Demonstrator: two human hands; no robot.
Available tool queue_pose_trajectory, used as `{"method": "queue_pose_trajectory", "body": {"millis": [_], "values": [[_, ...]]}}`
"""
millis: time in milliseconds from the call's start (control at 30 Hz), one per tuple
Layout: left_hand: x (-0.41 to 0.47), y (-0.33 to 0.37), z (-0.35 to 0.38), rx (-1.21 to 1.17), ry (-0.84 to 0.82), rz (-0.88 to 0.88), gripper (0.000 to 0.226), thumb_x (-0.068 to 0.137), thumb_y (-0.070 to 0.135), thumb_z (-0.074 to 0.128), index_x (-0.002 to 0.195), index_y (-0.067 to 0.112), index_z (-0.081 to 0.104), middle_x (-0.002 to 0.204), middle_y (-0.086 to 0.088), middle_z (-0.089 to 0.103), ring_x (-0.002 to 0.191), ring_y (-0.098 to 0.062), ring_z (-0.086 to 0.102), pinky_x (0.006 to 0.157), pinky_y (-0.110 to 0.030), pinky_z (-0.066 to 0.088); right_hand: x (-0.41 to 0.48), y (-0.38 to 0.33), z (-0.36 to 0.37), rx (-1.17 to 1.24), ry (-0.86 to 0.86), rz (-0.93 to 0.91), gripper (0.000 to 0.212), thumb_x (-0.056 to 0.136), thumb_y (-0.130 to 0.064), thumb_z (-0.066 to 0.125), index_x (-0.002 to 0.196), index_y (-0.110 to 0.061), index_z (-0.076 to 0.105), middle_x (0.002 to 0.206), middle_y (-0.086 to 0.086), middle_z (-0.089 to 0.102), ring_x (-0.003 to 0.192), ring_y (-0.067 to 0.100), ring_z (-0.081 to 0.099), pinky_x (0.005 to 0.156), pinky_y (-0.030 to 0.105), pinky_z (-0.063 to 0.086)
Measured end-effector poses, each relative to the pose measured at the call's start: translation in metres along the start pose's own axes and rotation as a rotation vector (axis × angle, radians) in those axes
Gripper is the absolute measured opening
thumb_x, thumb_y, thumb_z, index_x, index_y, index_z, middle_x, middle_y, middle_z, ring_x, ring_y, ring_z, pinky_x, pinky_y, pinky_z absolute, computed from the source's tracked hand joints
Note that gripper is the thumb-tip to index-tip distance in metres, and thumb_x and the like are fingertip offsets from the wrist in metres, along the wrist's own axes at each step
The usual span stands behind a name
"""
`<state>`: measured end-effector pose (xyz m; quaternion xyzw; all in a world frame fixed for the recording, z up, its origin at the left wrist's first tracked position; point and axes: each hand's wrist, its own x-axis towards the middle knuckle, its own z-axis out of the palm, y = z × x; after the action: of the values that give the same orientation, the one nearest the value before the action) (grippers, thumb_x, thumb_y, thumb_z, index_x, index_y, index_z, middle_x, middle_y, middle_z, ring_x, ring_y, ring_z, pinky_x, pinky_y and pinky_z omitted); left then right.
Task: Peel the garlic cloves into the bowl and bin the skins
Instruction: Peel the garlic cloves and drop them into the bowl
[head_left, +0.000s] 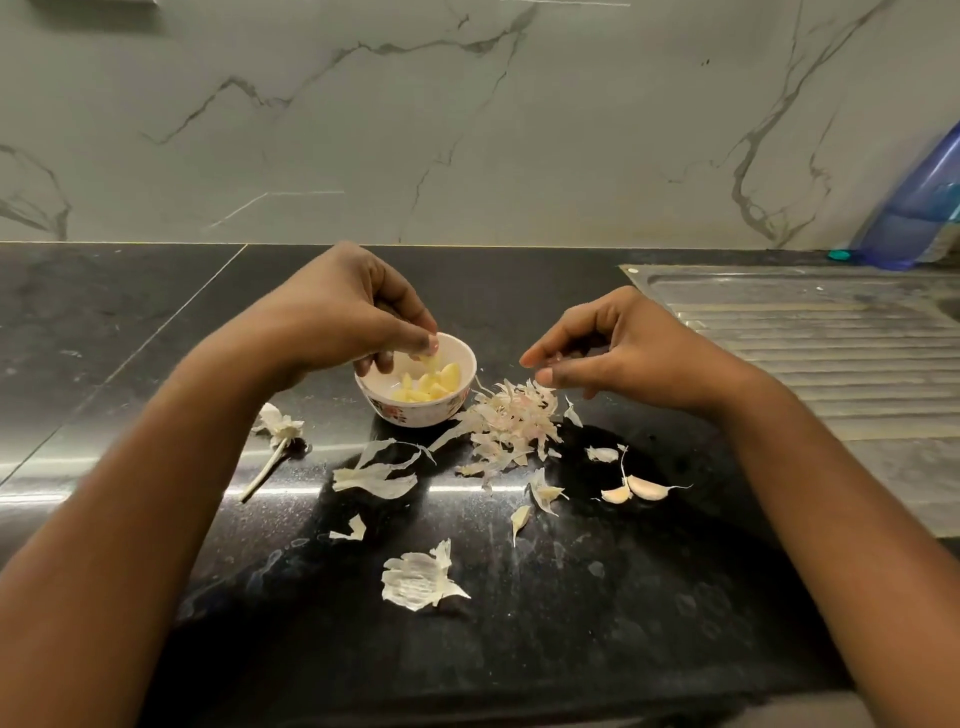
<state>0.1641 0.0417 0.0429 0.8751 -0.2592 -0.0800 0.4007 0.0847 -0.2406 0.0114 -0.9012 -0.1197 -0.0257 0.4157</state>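
A small white floral bowl stands mid-counter and holds several peeled yellow cloves. My left hand hovers over the bowl's left rim with fingers curled down, and a peeled clove sits at the tips of thumb and finger. To the right, my right hand is above a heap of garlic skins, thumb and fingers pinched on a thin bit of skin. Two unpeeled cloves lie right of the heap.
Loose skins are scattered over the black counter, the largest a piece near the front. A garlic stem lies left of the bowl. A steel drainboard is at the right, with a blue bottle behind it. No bin shows.
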Motion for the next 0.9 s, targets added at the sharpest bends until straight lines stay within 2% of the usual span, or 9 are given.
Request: {"method": "queue_pose_trajectory", "body": {"millis": [100,167,233,333,467,567,667,733,900], "values": [[0.001,-0.002,0.002,0.096,-0.002,-0.044,0.005,0.082,0.015,0.087,0.086,0.016,0.083,0.077,-0.002,0.079,0.062,-0.018,0.065,0.055,-0.031,0.051,-0.002,-0.001,-0.003,0.045,-0.029,0.033,0.043,0.087,-0.01,0.086,0.127,-0.023,0.076,0.09,0.002,0.078,0.079,0.015,0.074,0.071,0.032,0.064],[0.002,-0.003,0.004,0.149,0.014,-0.056,0.006,0.08,0.018,0.089,0.082,0.018,0.083,0.075,-0.002,0.079,0.06,-0.017,0.065,0.055,-0.03,0.05,-0.003,-0.003,-0.003,0.05,-0.076,0.058,0.048,0.087,-0.01,0.086,0.132,-0.021,0.072,0.097,0.003,0.081,0.087,0.018,0.079,0.073,0.035,0.066],[0.003,-0.004,0.006,0.198,0.055,-0.046,0.008,0.079,0.021,0.09,0.081,0.02,0.083,0.073,0.0,0.078,0.058,-0.014,0.066,0.055,-0.027,0.049,-0.004,-0.005,-0.004,0.04,-0.118,0.074,0.038,0.091,-0.015,0.083,0.128,-0.019,0.074,0.099,0.001,0.083,0.092,0.019,0.08,0.075,0.037,0.067],[0.004,-0.003,0.009,0.192,0.123,0.006,0.008,0.081,0.022,0.089,0.085,0.02,0.083,0.074,0.002,0.078,0.056,-0.011,0.066,0.059,-0.027,0.052,-0.006,-0.006,-0.008,0.029,-0.112,0.09,0.019,0.096,-0.018,0.078,0.115,-0.015,0.079,0.094,0.002,0.083,0.088,0.02,0.081,0.073,0.038,0.064],[0.003,0.001,0.016,0.103,0.176,0.139,0.009,0.084,0.027,0.086,0.089,0.019,0.083,0.072,0.003,0.077,0.051,-0.005,0.063,0.057,-0.022,0.053,-0.011,-0.008,-0.019,0.017,-0.186,0.121,0.019,0.088,-0.013,0.086,0.107,-0.013,0.082,0.091,0.006,0.082,0.084,0.021,0.079,0.068,0.035,0.059],[0.0,0.008,0.028,0.017,0.131,0.236,0.012,0.087,0.028,0.084,0.09,0.017,0.082,0.07,0.0,0.076,0.051,-0.007,0.062,0.055,-0.016,0.051,-0.016,-0.012,-0.024,0.03,-0.294,0.185,0.025,0.083,-0.013,0.088,0.108,-0.015,0.082,0.099,0.007,0.082,0.09,0.022,0.078,0.068,0.03,0.059],[-0.004,0.014,0.045,-0.032,0.056,0.304,0.012,0.088,0.027,0.083,0.091,0.015,0.082,0.073,-0.001,0.077,0.054,-0.011,0.064,0.056,-0.018,0.052,-0.021,-0.015,-0.031,0.015,-0.358,0.236,0.021,0.083,-0.015,0.088,0.103,-0.016,0.084,0.093,0.012,0.081,0.082,0.022,0.077,0.061,0.024,0.056],[-0.007,0.016,0.054,-0.023,-0.001,0.344,0.009,0.089,0.025,0.082,0.092,0.016,0.082,0.072,0.001,0.076,0.054,-0.008,0.064,0.055,-0.017,0.051,-0.025,-0.017,-0.037,-0.035,-0.394,0.294,0.018,0.081,-0.02,0.089,0.098,-0.016,0.084,0.089,0.014,0.081,0.077,0.019,0.075,0.058,0.023,0.054],[-0.01,0.018,0.07,-0.047,-0.071,0.373,0.004,0.092,0.022,0.081,0.091,0.018,0.083,0.066,0.005,0.074,0.051,-0.003,0.058,0.054,-0.016,0.046,-0.031,-0.021,-0.036,-0.205,-0.55,0.494,0.021,0.078,-0.026,0.092,0.095,-0.016,0.083,0.092,0.007,0.082,0.078,0.013,0.076,0.056,0.023,0.051]]}}
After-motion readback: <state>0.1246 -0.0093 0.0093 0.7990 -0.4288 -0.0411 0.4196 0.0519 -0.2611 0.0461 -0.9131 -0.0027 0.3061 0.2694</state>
